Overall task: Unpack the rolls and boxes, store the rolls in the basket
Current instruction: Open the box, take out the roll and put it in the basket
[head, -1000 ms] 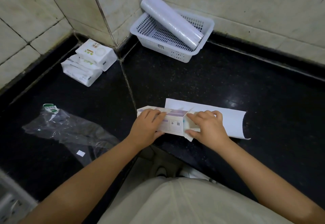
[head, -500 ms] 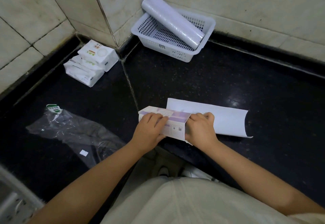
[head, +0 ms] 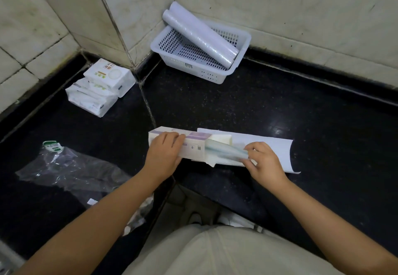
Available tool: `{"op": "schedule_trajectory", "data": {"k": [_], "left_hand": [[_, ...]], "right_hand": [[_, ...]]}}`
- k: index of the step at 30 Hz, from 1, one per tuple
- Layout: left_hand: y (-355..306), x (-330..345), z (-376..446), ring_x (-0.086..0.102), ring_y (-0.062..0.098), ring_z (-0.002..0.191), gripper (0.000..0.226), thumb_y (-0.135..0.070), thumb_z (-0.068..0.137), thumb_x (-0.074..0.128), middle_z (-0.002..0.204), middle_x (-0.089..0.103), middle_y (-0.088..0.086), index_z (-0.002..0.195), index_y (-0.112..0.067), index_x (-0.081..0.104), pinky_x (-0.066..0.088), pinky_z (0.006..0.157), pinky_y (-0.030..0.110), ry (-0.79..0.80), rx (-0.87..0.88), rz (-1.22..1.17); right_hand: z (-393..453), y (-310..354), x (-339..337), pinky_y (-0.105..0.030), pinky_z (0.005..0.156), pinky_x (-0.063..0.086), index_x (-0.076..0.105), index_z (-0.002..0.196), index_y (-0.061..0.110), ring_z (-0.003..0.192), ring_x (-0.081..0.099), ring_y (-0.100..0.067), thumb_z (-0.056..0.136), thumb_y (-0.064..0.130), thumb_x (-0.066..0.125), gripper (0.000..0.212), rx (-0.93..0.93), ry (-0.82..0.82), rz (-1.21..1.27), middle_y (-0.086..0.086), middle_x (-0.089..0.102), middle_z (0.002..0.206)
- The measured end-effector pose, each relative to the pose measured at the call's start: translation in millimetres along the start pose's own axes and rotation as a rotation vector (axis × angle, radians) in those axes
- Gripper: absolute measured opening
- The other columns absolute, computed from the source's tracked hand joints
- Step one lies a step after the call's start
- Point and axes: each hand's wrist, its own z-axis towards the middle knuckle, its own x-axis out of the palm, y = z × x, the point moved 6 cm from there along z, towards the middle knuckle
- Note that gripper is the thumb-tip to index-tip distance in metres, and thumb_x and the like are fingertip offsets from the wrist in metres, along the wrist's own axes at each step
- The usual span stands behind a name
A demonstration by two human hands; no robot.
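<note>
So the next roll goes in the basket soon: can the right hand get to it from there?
Probably yes: bare counter lies between the right hand and the basket, though it first must pull its roll free of the box.

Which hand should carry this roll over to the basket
Right. Its fingers already pinch the roll sliding from the box, and the basket lies ahead; the left hand pins the box.

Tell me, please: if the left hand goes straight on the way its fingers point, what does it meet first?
Probably nothing close: past the long white-and-purple cardboard box under the left hand, only bare black stone counter shows.
</note>
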Motion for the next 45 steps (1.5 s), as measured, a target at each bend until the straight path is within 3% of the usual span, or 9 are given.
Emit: {"op": "schedule_trajectory", "data": {"k": [4,8,14,18,21,25,31,39,45], "left_hand": [[31.3,13.3,20.9,0.048,0.035,0.12,0.058,-0.01,0.081,0.061,0.132,0.05,0.019,0.135,-0.002,0.042,0.042,0.098,0.042,0.15,-0.146,0.026],[43.8,18.2,41.5,0.039,0.026,0.129,0.067,-0.015,0.086,0.058,0.142,0.038,0.009,0.143,-0.01,0.024,0.035,0.106,0.036,0.343,-0.198,0.185],[9.4,-0.1,60.2,0.007,0.024,0.146,0.103,-0.04,0.077,0.07,0.158,0.006,0.009,0.148,-0.009,0.003,0.012,0.12,0.037,0.397,-0.015,-0.119],[-15.6,-18.0,66.2,0.015,0.02,0.144,0.101,-0.045,0.075,0.07,0.157,0.015,0.006,0.149,-0.012,0.009,0.014,0.118,0.035,0.411,0.178,-0.194],[-9.8,-20.8,72.0,0.05,0.024,0.121,0.057,-0.033,0.082,0.063,0.132,0.054,0.007,0.133,-0.017,0.042,0.039,0.098,0.033,0.494,0.154,-0.209],[-0.1,-26.3,80.8,0.058,0.026,0.102,0.024,-0.023,0.088,0.055,0.11,0.063,0.009,0.109,-0.012,0.056,0.044,0.084,0.034,0.529,0.148,-0.234],[7.7,-43.1,121.1,0.059,0.026,0.099,0.023,-0.019,0.088,0.054,0.112,0.062,0.009,0.11,-0.012,0.053,0.046,0.079,0.034,0.469,0.078,-0.176],[15.1,-29.0,132.9,0.049,0.024,0.108,0.056,-0.002,0.082,0.063,0.122,0.052,0.015,0.133,-0.012,0.042,0.043,0.099,0.037,1.019,-0.106,-0.713],[35.8,-41.8,184.0,0.058,0.023,0.1,0.041,-0.015,0.077,0.067,0.112,0.06,0.009,0.114,-0.012,0.05,0.047,0.081,0.031,0.561,-0.05,-0.237]], "right_hand": [[-2.6,-28.8,-17.0,-0.013,0.054,0.029,0.055,0.049,-0.003,0.05,0.042,-0.019,0.073,-0.007,0.072,0.03,0.173,-0.072,0.164,0.009,0.039,0.051],[-2.2,-41.2,-30.9,-0.004,0.049,0.034,0.029,0.043,0.031,0.044,0.044,-0.002,0.075,-0.006,0.07,0.064,0.295,-0.151,0.282,0.012,0.031,0.047],[18.7,-29.0,-21.8,-0.025,0.059,0.037,0.056,0.058,-0.015,0.058,0.047,-0.024,0.08,0.001,0.067,0.03,0.333,-0.021,0.375,-0.015,0.05,0.057],[35.7,0.8,-16.3,-0.01,0.052,0.032,0.052,0.052,-0.007,0.053,0.04,-0.007,0.079,0.0,0.068,0.032,0.205,0.051,0.379,0.007,0.037,0.054],[48.0,22.2,-19.0,-0.009,0.053,0.032,0.051,0.051,-0.004,0.052,0.038,-0.007,0.077,-0.002,0.069,0.032,0.032,0.083,0.32,0.016,0.033,0.057],[76.8,25.8,-23.9,-0.017,0.054,0.028,0.058,0.062,0.001,0.059,0.042,-0.016,0.079,0.004,0.069,0.02,-0.052,0.116,0.232,0.011,0.039,0.061],[121.7,17.6,-39.0,-0.02,0.065,0.034,0.064,0.087,0.0,0.073,0.048,-0.015,0.08,0.002,0.063,0.007,-0.071,0.132,0.145,-0.005,0.054,0.078],[156.9,36.8,-69.7,-0.026,0.064,0.053,0.067,0.074,0.001,0.068,0.068,-0.022,0.068,-0.002,0.069,0.008,-0.474,0.1,-0.058,-0.012,0.07,0.074],[187.1,3.1,-42.4,-0.034,0.081,0.046,0.054,0.103,0.004,0.097,0.055,-0.03,0.075,0.016,0.07,0.034,-0.225,0.312,-0.132,-0.013,0.06,0.106]]}}
